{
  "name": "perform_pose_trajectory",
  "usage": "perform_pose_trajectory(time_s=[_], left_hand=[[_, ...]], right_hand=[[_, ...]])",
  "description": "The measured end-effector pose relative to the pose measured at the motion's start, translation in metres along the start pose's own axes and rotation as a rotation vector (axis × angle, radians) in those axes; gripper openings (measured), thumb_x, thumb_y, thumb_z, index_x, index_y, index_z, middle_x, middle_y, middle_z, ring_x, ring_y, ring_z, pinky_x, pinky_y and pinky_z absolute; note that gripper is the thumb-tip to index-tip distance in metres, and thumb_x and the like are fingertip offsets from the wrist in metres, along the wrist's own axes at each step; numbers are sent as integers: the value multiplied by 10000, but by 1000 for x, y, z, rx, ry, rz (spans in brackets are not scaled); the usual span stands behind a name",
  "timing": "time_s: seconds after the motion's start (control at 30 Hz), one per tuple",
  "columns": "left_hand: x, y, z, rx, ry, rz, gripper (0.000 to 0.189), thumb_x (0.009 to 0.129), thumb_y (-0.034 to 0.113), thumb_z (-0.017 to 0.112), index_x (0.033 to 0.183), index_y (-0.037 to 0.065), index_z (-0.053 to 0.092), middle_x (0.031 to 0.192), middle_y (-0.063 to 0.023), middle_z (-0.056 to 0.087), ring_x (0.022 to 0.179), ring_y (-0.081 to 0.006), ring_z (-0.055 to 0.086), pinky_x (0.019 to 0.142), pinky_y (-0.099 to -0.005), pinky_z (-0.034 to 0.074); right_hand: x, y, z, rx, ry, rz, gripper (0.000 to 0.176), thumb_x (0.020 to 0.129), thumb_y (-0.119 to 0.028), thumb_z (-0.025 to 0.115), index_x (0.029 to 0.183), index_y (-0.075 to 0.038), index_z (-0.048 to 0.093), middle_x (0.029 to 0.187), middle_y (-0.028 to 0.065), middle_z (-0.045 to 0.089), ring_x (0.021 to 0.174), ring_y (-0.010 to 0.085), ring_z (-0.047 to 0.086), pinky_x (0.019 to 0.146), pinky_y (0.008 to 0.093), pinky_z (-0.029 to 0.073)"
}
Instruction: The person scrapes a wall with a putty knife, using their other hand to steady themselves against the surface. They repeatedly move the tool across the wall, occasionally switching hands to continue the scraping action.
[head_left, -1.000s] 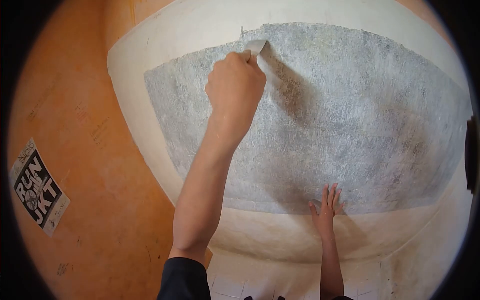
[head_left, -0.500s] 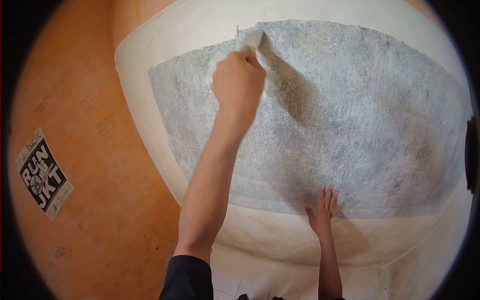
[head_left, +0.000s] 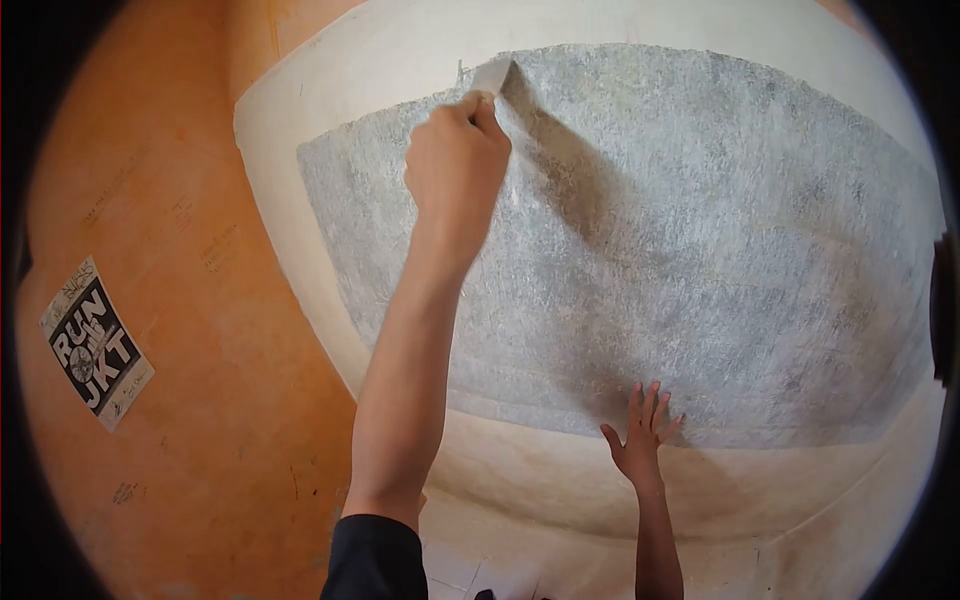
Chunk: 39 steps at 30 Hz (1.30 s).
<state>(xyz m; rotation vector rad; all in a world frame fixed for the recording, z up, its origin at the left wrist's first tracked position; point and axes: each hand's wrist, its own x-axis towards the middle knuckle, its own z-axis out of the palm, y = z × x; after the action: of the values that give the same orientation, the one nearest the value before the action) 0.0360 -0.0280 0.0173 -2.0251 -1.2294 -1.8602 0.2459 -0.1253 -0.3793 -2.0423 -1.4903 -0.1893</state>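
From the head camera, the left hand [head_left: 455, 165] is raised high, with its arm running up from a dark sleeve [head_left: 375, 560] at the bottom edge. The hand is closed in a fist around a pale flat tool [head_left: 492, 75]. Whether it is a brush or a scraper cannot be told. Only the tool's tip shows above the knuckles. Its long axis runs up and a little to the right out of the fist, and the tip rests on the upper edge of a grey fibre mat [head_left: 700, 250].

The mat lies flat on a curved cream shell [head_left: 330, 90]. It is much wider than it is tall, so its long axis runs left to right, bowed with the curve of the shell. A bare cream band shows all around it. The raised arm and hand cast a shadow down the mat just to the right of the fist.

The right hand [head_left: 640, 440] is low, well apart from the left. It is open, with the fingers spread and pointing up, and pressed flat on the lower edge of the mat, where grey meets cream. It holds nothing.

To the left is an orange wall [head_left: 200, 380]. It carries a tilted black-and-white sticker [head_left: 95, 340] reading "RUN JKT".
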Motion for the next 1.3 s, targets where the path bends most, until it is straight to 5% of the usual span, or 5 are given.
perform_pose_trajectory(time_s=[0.2, 0.93, 1.03, 1.1, 1.3], left_hand=[[-1, 14, -7, 60, -49, -118, 327, 965, 288, 561, 1115, 64, 747, 926, -236, 726, 833, -393, 706, 791, -430, 553], [4, -8, -10, -16, -41, -148, 314, 962, 307, 583, 1153, 117, 745, 894, -251, 717, 839, -415, 699, 787, -453, 552], [5, -17, -9, 2, 14, -56, 309, 962, 299, 582, 1151, 118, 747, 876, -246, 718, 823, -416, 700, 778, -453, 553], [0, -23, -6, 56, 89, 79, 257, 979, 248, 566, 1022, 105, 774, 750, -203, 706, 716, -397, 701, 664, -454, 556], [10, -20, -13, 70, 4, 9, 265, 974, 273, 577, 1098, 136, 768, 741, -199, 706, 706, -392, 701, 662, -459, 553]], right_hand=[[-1, 3, 5, -8, 36, -20, 875, 953, -476, 600, 1607, -121, 141, 1670, 191, 20, 1517, 465, -22, 1092, 751, -81], [-5, -9, 17, 38, 94, 36, 868, 943, -411, 632, 1598, -87, 165, 1665, 212, -6, 1513, 473, -65, 1092, 745, -89], [-5, -9, 18, 42, 125, 20, 866, 943, -413, 630, 1596, -82, 167, 1665, 213, -2, 1513, 473, -62, 1092, 746, -89], [-4, -5, 14, 28, 97, 19, 862, 945, -421, 624, 1595, -80, 171, 1665, 215, -1, 1513, 472, -59, 1090, 748, -89], [-7, -11, 20, 44, 98, 40, 857, 947, -446, 614, 1592, -78, 186, 1664, 217, 7, 1514, 471, -56, 1083, 756, -92]])
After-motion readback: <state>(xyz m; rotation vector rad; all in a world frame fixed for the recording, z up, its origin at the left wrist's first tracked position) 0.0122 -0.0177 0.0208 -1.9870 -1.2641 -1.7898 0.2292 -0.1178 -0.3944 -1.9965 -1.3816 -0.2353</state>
